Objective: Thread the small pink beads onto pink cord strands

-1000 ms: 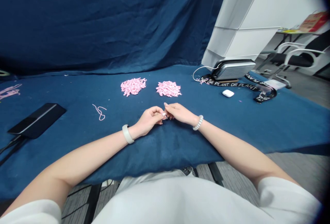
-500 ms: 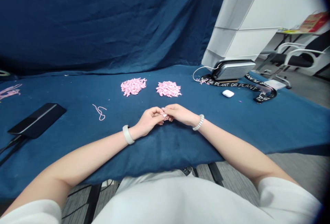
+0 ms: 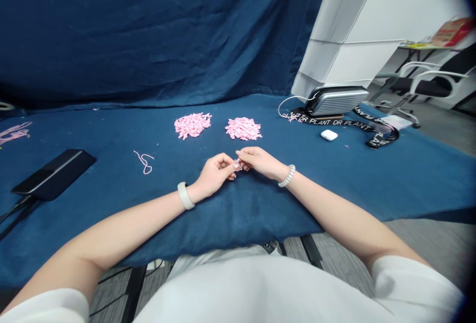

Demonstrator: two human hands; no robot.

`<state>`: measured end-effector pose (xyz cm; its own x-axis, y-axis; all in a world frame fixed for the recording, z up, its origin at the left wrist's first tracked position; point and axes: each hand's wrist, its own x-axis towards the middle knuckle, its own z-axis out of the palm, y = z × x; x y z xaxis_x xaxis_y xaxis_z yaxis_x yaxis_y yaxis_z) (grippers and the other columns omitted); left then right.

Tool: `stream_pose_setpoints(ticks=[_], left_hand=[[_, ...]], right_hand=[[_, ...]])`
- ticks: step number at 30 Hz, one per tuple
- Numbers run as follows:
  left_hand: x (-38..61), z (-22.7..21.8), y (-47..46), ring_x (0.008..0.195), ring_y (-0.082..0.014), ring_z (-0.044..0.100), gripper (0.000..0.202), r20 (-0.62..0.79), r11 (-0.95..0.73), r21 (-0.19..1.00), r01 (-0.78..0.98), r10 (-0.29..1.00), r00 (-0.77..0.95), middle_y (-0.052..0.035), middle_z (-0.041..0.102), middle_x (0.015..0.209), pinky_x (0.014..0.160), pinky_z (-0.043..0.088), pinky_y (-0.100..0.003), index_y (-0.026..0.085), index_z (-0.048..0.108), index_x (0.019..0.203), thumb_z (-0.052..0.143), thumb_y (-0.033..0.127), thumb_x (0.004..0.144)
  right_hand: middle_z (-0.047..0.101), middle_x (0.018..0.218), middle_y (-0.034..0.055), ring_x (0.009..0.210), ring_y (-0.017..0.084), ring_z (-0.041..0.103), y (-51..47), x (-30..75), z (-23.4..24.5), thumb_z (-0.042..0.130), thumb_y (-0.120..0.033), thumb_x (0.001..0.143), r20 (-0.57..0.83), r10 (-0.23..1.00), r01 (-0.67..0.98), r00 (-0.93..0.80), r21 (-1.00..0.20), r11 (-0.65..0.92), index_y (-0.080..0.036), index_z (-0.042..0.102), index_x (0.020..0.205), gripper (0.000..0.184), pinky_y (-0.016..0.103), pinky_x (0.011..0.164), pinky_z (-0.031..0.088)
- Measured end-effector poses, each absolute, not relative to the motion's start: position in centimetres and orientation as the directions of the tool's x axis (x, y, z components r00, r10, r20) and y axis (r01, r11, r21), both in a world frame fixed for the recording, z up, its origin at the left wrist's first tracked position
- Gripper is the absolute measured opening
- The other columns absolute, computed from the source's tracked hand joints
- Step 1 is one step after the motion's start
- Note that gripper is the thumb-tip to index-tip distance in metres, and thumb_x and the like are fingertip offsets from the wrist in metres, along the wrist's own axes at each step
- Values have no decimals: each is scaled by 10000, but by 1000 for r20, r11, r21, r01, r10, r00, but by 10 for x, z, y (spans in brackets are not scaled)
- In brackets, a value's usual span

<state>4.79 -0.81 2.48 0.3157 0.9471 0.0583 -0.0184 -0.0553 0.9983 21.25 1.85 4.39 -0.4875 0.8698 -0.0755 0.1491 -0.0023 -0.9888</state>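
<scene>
My left hand (image 3: pixel 216 173) and my right hand (image 3: pixel 260 162) meet over the front part of the blue-covered table, their fingertips almost touching. Both are closed in a pinch around something small; a bit of pink shows between the fingers, but its kind is too small to make out. Beyond the hands lie two heaps of little pink knotted pieces, a left heap (image 3: pixel 192 125) and a right heap (image 3: pixel 243 128). A loose length of pink yarn (image 3: pixel 145 163) curls on the cloth to the left of my left hand.
At left are a black flat device (image 3: pixel 54 174) with cables and a bundle of pink yarn (image 3: pixel 14 133). On the right stand a ribbed silver case (image 3: pixel 339 100), a black lettered strap (image 3: pixel 334 122) and a white earbud case (image 3: pixel 329 135). A blue curtain (image 3: pixel 148 35) hangs behind.
My right hand's thumb and index finger have lifted slightly away from my left fingertips, opening a small gap between them. The heaps and other objects have stayed put.
</scene>
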Motion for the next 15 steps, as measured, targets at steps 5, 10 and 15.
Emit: stream_pose_setpoints(ticks=[5,10,15], left_hand=[[47,28,-15,543,-53,548,233,167,-206,975,86,928,332,-3,587,641,539,474,-171,109,537,749,605,331,736],[46,28,-19,595,-49,565,173,236,-331,924,190,887,396,-13,610,708,601,475,-164,116,597,778,562,285,772],[46,27,-20,631,-61,582,179,255,-382,892,241,866,431,-23,629,734,633,471,-171,120,605,758,556,291,777]], right_hand=[[485,605,-2,534,41,420,21,218,48,448,-527,805,-64,841,181,-537,-983,40,-105,480,698,437,183,546,351],[508,630,7,569,42,430,16,220,55,417,-513,825,-14,766,301,-642,-924,236,-96,500,686,447,171,561,341],[522,640,7,569,43,406,13,220,58,452,-469,814,-22,749,420,-663,-838,347,-96,508,670,404,168,543,305]])
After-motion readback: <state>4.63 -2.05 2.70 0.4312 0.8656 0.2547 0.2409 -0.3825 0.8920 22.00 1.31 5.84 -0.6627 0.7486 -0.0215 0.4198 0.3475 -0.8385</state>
